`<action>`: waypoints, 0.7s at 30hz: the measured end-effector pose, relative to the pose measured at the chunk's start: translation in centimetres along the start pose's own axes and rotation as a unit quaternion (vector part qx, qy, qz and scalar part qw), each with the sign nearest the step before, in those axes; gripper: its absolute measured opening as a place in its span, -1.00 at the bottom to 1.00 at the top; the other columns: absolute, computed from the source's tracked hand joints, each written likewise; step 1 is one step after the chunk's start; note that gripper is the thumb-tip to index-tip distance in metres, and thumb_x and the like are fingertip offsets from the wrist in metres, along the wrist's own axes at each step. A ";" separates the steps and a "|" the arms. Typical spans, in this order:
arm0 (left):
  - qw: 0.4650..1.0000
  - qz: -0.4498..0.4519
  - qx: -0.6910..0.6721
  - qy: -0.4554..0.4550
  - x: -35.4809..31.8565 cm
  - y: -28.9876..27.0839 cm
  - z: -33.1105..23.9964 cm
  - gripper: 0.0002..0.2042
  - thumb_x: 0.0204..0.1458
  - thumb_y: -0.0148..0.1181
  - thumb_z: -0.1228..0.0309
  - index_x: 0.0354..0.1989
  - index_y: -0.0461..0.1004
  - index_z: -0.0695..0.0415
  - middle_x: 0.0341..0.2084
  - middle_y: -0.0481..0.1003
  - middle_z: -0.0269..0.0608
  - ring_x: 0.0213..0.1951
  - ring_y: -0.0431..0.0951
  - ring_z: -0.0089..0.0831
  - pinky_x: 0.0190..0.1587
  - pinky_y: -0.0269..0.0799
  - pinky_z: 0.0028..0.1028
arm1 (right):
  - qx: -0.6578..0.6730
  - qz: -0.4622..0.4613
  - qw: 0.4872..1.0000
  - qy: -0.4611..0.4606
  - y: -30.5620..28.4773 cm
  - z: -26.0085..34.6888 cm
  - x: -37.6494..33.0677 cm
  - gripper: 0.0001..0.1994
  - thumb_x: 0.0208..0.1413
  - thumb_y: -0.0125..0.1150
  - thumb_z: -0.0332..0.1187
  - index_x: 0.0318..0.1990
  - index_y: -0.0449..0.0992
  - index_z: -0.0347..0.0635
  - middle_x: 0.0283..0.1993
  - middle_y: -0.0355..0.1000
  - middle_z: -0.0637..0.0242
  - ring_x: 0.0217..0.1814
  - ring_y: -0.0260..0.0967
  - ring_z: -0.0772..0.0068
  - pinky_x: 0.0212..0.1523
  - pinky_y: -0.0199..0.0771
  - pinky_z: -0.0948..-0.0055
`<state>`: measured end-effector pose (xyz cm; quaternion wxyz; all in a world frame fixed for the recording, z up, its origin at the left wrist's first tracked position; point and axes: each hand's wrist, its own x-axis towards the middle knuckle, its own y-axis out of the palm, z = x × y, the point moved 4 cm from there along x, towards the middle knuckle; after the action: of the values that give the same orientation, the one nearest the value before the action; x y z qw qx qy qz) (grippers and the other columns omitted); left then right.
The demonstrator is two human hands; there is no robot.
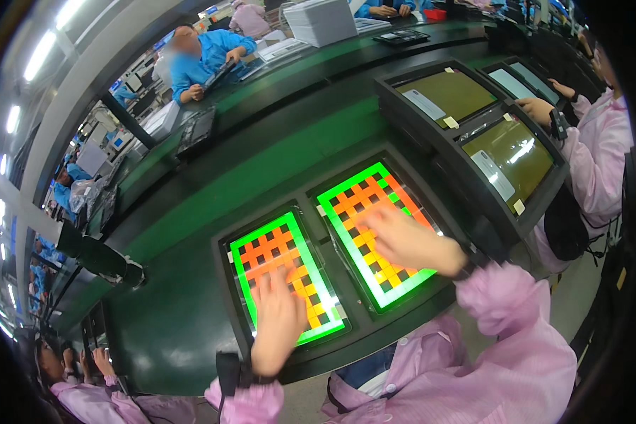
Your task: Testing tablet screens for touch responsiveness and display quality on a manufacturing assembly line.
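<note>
Two lit tablets lie side by side in a black tray (332, 258). Each screen has a bright green border around orange, yellow and black squares. My left hand (279, 311) rests over the lower part of the left tablet (268, 244), its fingers stretched onto the screen and holding nothing. Above the middle of the right tablet (350, 185) is my right hand (410, 240), empty, fingers apart and slightly blurred by motion. A few squares along that tablet's upper right side are green. Whether the right fingertips touch the glass I cannot tell.
The tray sits on a dark green bench (169, 311). To the right, a raised black stand (502, 127) holds two unlit tablets, with a person in a pink sleeve (597, 159) beyond it. A dark post (95, 254) stands left. Across the bench, a person in blue (215, 53) handles a device.
</note>
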<state>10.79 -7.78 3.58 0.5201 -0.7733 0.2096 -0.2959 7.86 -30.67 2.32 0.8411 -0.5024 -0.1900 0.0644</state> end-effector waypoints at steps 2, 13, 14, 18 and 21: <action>0.999 -0.038 -0.011 0.021 3.4 1.4 1.7 -0.53 -0.16 -0.02 0.62 0.04 0.24 0.33 -0.02 0.31 -0.02 0.00 0.27 -0.08 -0.01 0.11 -0.13 | 0.018 -0.051 0.998 0.034 0.8 -2.1 3.5 -0.67 0.04 0.00 -0.39 -0.03 0.27 -0.30 -0.04 0.32 -0.02 0.19 0.13 -0.03 0.10 0.19 0.04; 0.981 -0.041 0.093 -0.168 0.7 -0.4 8.4 -0.51 -0.21 0.05 0.63 0.03 0.25 0.32 -0.03 0.31 -0.09 -0.03 0.30 -0.13 -0.07 0.18 -0.15 | -0.102 -0.035 0.980 0.170 -1.6 -6.6 1.6 -0.62 0.04 -0.03 -0.43 0.06 0.29 -0.28 0.05 0.34 0.11 0.20 0.04 -0.06 0.19 0.02 0.01; 0.986 -0.060 0.113 -0.103 1.2 -0.2 7.4 -0.51 -0.22 0.06 0.62 0.02 0.26 0.31 -0.03 0.31 -0.09 -0.04 0.30 -0.12 -0.07 0.18 -0.15 | -0.147 -0.021 0.984 0.098 -1.1 -5.4 1.8 -0.62 0.03 -0.03 -0.43 0.05 0.28 -0.28 0.06 0.33 0.09 0.21 0.05 -0.05 0.21 0.00 0.00; 0.996 -0.048 0.069 0.031 2.7 2.3 3.0 -0.60 -0.20 0.03 0.62 -0.07 0.34 0.31 -0.03 0.30 -0.09 -0.02 0.29 -0.10 -0.03 0.18 -0.15 | -0.083 -0.049 0.995 0.020 1.7 -0.5 2.6 -0.68 0.03 0.01 -0.38 -0.07 0.35 -0.34 0.00 0.32 0.02 0.19 0.09 -0.08 0.18 0.05 -0.07; 0.994 -0.036 0.081 -0.067 0.8 1.1 4.1 -0.65 -0.21 0.05 0.61 -0.14 0.39 0.34 -0.04 0.32 -0.09 -0.01 0.28 -0.11 -0.05 0.18 -0.13 | -0.163 -0.004 0.987 -0.011 1.0 -1.6 1.2 -0.66 0.04 -0.01 -0.38 -0.02 0.31 -0.32 -0.03 0.34 0.01 0.20 0.08 -0.05 0.21 0.01 -0.04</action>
<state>14.19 -5.92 1.54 0.5830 -0.7536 0.1213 -0.2783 9.68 -31.14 1.06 0.7459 -0.6315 -0.2088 0.0349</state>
